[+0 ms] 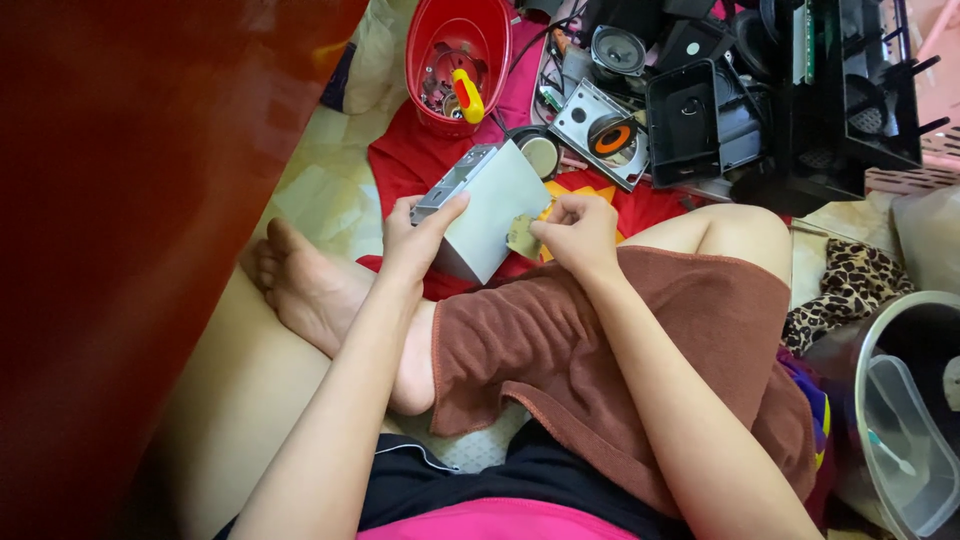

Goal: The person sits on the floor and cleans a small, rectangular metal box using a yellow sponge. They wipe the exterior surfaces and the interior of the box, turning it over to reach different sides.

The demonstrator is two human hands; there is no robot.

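I sit on the floor with my left hand [415, 235] gripping the grey metal box [487, 208] over my lap, thumb on its near face. My right hand [580, 228] has its fingers pinched on a small tan patch [523, 236] at the box's right edge. I judge I am working this patch at the casing; next needs a steady hold and fine pull.

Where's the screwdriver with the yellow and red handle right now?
In the head view, the screwdriver lies in the red bucket at top centre, beyond the grey metal box.
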